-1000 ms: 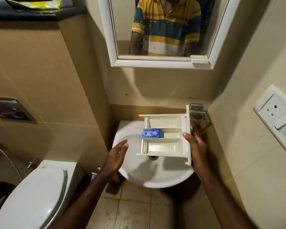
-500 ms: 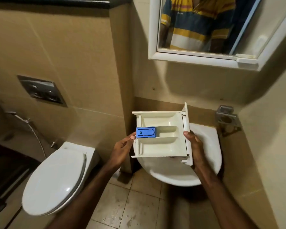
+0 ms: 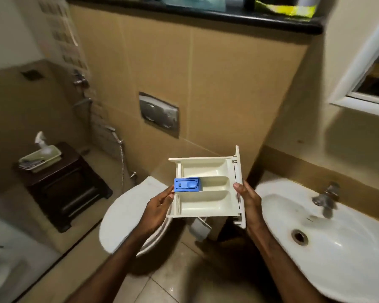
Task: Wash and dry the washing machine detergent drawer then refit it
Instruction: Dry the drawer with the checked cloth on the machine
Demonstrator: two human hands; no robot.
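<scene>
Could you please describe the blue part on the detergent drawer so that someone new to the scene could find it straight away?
Start at the white sink on the right; just left of it, two hands hold a cream detergent drawer above the toilet lid. The blue insert sits at the drawer's left edge, in the middle channel, beside the left hand. It is the drawer's only coloured piece.
</scene>
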